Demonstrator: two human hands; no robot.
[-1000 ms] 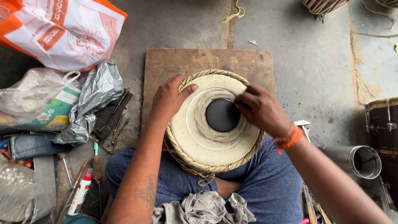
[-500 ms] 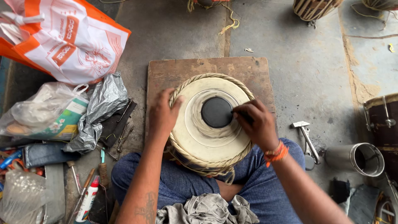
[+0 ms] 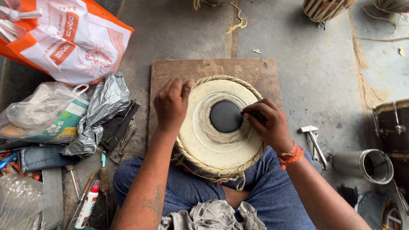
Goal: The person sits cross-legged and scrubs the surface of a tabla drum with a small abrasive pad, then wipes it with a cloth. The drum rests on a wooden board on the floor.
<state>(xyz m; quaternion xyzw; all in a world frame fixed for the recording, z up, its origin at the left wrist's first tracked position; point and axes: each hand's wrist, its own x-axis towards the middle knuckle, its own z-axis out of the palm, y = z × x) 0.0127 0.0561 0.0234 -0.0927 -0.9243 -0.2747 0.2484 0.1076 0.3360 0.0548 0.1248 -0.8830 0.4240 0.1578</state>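
resting on the person's lap over a wooden board (image 3: 204, 68), the drum (image 3: 221, 127) faces up. left hand (image 3: 170, 104) grips its braided rim, fingers curled; right hand (image 3: 270, 123) pinches a small dark tool (image 3: 251, 113) at the black centre patch (image 3: 226, 116).

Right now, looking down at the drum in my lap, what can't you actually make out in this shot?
Head view only:
- The small dark tool in the right hand: fingers cover most of it, so its kind is unclear.
- The drum body: hidden under its own head and the lap.
- The drum rim under the left hand: covered by the palm.
- The dark drum at right: cut off by the frame edge.
- The tools at lower left: too small and overlapped.
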